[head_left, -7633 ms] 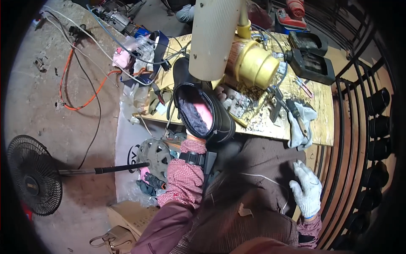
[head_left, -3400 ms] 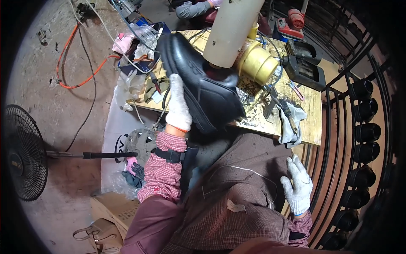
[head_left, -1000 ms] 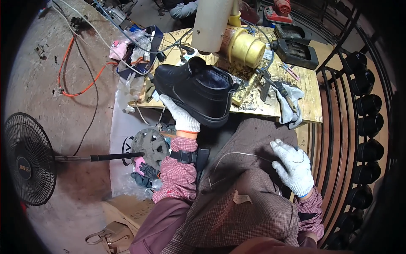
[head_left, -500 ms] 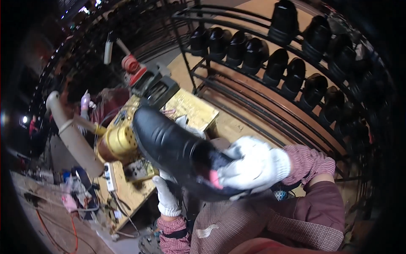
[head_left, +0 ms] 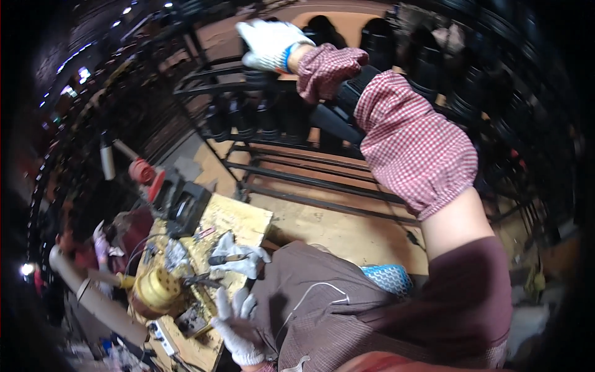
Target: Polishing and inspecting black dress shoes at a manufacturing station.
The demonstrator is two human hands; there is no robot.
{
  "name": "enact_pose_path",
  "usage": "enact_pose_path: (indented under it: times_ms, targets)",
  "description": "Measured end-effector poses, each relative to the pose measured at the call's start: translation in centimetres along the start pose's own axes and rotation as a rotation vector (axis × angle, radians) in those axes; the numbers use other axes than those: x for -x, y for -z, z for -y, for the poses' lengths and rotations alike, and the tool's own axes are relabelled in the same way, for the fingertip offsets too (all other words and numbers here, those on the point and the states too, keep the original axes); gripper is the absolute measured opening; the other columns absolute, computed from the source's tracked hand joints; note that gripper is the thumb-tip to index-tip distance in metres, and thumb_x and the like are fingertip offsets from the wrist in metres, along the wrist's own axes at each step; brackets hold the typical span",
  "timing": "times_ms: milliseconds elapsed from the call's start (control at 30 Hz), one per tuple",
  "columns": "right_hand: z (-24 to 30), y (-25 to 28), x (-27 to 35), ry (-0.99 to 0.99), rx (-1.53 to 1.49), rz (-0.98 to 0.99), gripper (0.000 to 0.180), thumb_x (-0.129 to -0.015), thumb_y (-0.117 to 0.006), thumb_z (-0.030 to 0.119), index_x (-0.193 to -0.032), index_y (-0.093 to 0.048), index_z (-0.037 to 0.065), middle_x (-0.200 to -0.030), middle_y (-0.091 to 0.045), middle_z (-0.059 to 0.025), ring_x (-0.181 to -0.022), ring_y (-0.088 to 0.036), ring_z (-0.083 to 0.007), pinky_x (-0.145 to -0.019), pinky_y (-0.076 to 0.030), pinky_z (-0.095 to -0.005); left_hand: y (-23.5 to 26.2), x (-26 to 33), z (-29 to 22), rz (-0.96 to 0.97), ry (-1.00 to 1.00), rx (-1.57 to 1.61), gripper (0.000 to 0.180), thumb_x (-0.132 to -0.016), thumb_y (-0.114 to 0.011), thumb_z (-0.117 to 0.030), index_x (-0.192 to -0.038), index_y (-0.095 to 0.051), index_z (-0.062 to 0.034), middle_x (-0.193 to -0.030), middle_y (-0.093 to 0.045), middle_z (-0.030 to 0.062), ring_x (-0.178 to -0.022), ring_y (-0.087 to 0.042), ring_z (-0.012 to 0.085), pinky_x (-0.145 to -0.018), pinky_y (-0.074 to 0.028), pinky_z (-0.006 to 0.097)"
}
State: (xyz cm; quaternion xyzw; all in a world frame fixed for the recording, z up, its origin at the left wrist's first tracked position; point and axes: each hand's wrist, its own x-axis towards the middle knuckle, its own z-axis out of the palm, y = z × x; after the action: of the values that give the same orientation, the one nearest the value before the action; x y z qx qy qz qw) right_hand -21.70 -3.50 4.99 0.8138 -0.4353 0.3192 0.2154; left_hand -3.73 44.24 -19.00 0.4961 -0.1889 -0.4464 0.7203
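My right hand [head_left: 273,46], in a white knit glove, reaches to the upper left part of the black metal rack [head_left: 207,77]. Its fingers appear closed around a black shoe [head_left: 260,79], which the glove largely covers; motion blurs this grip. The right arm, in a red checked sleeve, stretches across the rack and hides part of it. Low in the picture, my left hand [head_left: 238,332], also gloved in white, is open with its fingers spread and holds nothing. It is beside my lap, near the edge of the yellowish workbench [head_left: 242,214].
Several black shoes [head_left: 378,40] stand on the rack's tiers. The bench carries a perforated yellow metal drum [head_left: 158,288], a black and red machine [head_left: 180,204], a grey rag [head_left: 238,257] and a white power strip [head_left: 162,338]. A grey duct [head_left: 102,304] runs at the left.
My right hand has carried the black shoe from over my lap up to the rack. My left hand has come away from beneath the shoe and opened. The view has shifted too.
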Motion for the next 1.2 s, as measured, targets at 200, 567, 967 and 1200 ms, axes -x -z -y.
enact_pose_path:
  times_ms: [200,567,967,1200]
  targets:
    - [-6.5,4.5,5.7,-0.277,-0.101,0.176,0.041,-0.094,-0.066,0.041,-0.116,-0.075,0.008,-0.114,-0.075,-0.0209,-0.105,-0.072,-0.0383,-0.091,-0.056,-0.0498,2.8,0.9,0.5,-0.105,0.025,0.144,0.08,-0.11,-0.038,-0.068,-0.167,-0.037,-0.0127,-0.144,-0.064,0.0229,-0.113,-0.073,0.0324,-0.094,-0.062,0.042]
    - [16.6,13.2,31.5,0.574,-0.808,-0.214,0.024,-0.087,-0.071,0.033,-0.098,-0.069,0.012,-0.089,-0.065,-0.0066,-0.066,-0.062,-0.0252,-0.055,-0.045,-0.0409,1.2,5.2,3.1,-0.019,0.14,0.121,0.083,-0.108,-0.04,-0.07,-0.166,-0.037,-0.0111,-0.147,-0.062,0.0194,-0.124,-0.067,0.0324,-0.109,-0.053,0.046]
    - [20.5,7.7,32.2,0.776,-1.21,0.9,0.065,-0.09,-0.077,0.021,-0.152,-0.058,0.012,-0.147,-0.063,-0.0226,-0.098,-0.076,-0.0365,-0.08,-0.061,-0.0433,10.9,5.5,-0.3,-0.628,-0.185,0.252,0.088,-0.104,-0.042,-0.076,-0.164,-0.041,-0.0122,-0.156,-0.056,0.0121,-0.136,-0.058,0.0303,-0.117,-0.047,0.044]
    - [18.6,5.8,33.1,0.664,-1.064,0.693,0.057,-0.097,-0.075,0.037,-0.143,-0.066,0.006,-0.142,-0.067,-0.0217,-0.121,-0.07,-0.0401,-0.098,-0.058,-0.0454,16.8,0.6,-4.2,-0.727,-0.377,0.317,0.089,-0.103,-0.042,-0.078,-0.163,-0.044,-0.0122,-0.158,-0.055,0.0089,-0.141,-0.055,0.0296,-0.12,-0.045,0.043]
